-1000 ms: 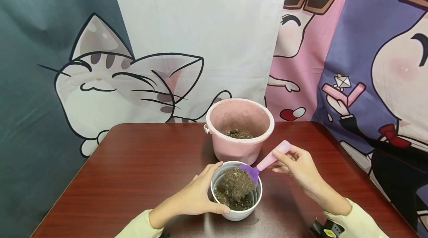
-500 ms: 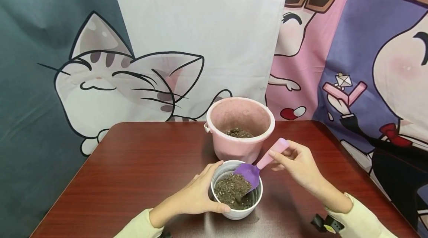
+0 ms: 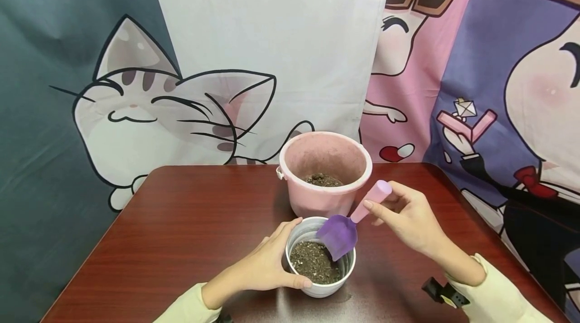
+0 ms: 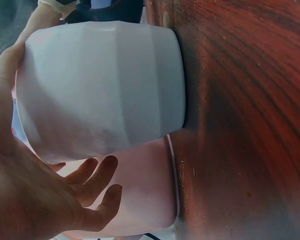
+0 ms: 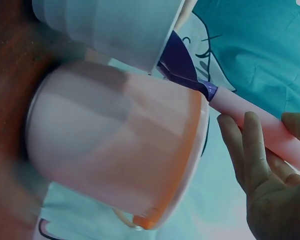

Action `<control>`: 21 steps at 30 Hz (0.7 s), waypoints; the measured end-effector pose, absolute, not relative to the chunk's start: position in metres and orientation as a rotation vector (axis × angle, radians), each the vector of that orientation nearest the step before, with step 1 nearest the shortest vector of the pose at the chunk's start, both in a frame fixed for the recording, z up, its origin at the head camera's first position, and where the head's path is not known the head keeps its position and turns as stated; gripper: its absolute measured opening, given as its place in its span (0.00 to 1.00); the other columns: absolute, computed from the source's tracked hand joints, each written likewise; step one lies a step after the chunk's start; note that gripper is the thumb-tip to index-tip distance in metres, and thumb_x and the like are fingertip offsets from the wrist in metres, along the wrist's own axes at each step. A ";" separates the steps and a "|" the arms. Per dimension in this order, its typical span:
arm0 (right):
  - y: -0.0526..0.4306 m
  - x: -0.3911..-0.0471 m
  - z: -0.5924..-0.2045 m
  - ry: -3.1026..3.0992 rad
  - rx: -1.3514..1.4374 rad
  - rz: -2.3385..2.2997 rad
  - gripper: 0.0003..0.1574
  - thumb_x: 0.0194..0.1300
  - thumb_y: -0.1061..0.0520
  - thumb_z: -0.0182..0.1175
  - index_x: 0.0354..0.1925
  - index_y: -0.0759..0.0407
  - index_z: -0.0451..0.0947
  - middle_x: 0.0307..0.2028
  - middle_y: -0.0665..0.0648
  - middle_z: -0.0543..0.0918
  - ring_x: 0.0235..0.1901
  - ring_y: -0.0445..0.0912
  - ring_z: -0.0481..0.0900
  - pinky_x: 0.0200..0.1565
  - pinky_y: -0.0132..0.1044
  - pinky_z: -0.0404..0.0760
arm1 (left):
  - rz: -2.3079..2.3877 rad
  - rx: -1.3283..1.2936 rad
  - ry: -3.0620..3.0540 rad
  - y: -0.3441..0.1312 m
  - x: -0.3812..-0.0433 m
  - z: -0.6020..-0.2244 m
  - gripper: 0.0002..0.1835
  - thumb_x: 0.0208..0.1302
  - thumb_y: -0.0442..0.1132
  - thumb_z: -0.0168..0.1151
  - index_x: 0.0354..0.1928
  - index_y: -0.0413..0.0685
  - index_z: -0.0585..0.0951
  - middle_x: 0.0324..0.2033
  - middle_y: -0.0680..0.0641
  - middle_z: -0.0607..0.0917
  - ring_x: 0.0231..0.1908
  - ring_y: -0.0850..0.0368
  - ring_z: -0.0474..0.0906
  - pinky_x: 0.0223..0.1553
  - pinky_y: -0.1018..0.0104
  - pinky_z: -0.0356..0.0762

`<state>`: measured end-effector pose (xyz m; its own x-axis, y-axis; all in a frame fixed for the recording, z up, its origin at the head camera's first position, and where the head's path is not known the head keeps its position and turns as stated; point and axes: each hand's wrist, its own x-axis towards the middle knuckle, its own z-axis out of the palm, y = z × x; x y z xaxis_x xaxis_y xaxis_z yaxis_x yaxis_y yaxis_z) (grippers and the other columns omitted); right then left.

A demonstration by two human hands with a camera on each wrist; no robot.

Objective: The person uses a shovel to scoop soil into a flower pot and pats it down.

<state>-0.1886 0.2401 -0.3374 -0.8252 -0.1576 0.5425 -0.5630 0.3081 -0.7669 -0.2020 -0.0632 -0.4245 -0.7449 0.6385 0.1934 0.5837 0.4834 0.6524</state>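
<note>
My left hand [image 3: 267,267] grips the rim of a white plastic pot [image 3: 320,290], thumb at the near side and fingers along the far left. Dark soil [image 3: 314,262] lies inside the pot. My right hand [image 3: 410,219] holds a small trowel by its pink handle [image 3: 371,202], between thumb and fingers. The trowel's purple blade [image 3: 340,237] tilts down over the pot's right rim, its scoop bare of any heap. In the left wrist view the pot's ribbed wall [image 4: 100,90] stands on the table, with the left fingertips [image 4: 110,165] beside it.
Just behind the pot stands a pink bucket [image 3: 323,204] with soil [image 3: 322,180] low inside. Both stand on a reddish-brown wooden table [image 3: 204,212]. A cloth backdrop [image 3: 272,25] with cartoon figures hangs behind the table's far edge.
The trowel has tipped and its soil has slid off into the pot. My right hand has lifted slightly with the trowel. The left hand and pot have stayed put.
</note>
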 end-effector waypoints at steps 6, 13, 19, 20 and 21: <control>0.240 -0.188 -0.332 -2.222 0.678 1.482 0.11 0.58 0.73 0.67 0.39 0.63 0.80 0.30 0.54 0.87 0.20 0.45 0.84 0.23 0.37 0.81 | 1.119 1.083 2.634 -0.063 -0.202 -0.424 0.62 0.46 0.68 0.73 0.78 0.60 0.50 0.68 0.53 0.66 0.64 0.56 0.67 0.57 0.43 0.67; 0.240 -0.191 -0.329 -2.249 0.643 1.481 0.09 0.59 0.71 0.67 0.39 0.63 0.80 0.28 0.55 0.87 0.19 0.45 0.84 0.23 0.38 0.81 | 1.113 1.073 2.631 -0.064 -0.201 -0.422 0.62 0.46 0.68 0.73 0.78 0.59 0.50 0.67 0.52 0.67 0.63 0.55 0.67 0.57 0.43 0.67; 0.248 -0.200 -0.328 -2.303 0.496 1.564 0.08 0.65 0.65 0.65 0.41 0.69 0.78 0.27 0.54 0.88 0.20 0.47 0.85 0.21 0.43 0.81 | 1.102 1.070 2.624 -0.063 -0.200 -0.420 0.62 0.46 0.69 0.73 0.77 0.54 0.50 0.67 0.50 0.65 0.65 0.55 0.65 0.58 0.40 0.66; 0.249 -0.203 -0.327 -2.310 0.474 1.588 0.09 0.66 0.64 0.64 0.41 0.70 0.78 0.27 0.53 0.88 0.21 0.48 0.86 0.20 0.43 0.81 | 1.100 1.073 2.620 -0.063 -0.199 -0.419 0.63 0.46 0.69 0.73 0.77 0.53 0.50 0.68 0.50 0.65 0.66 0.54 0.64 0.58 0.38 0.65; 0.250 -0.205 -0.327 -2.312 0.454 1.619 0.09 0.68 0.63 0.63 0.41 0.71 0.77 0.26 0.53 0.88 0.21 0.49 0.86 0.20 0.44 0.81 | 1.096 1.076 2.616 -0.063 -0.200 -0.418 0.63 0.46 0.68 0.73 0.77 0.52 0.50 0.68 0.50 0.64 0.67 0.54 0.62 0.58 0.36 0.63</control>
<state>-0.2048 0.2496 -0.3265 -0.9109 -0.0935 0.4020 -0.4098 0.3215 -0.8537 -0.1995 -0.0628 -0.4181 -0.7434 0.6488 0.1624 0.5707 0.4888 0.6598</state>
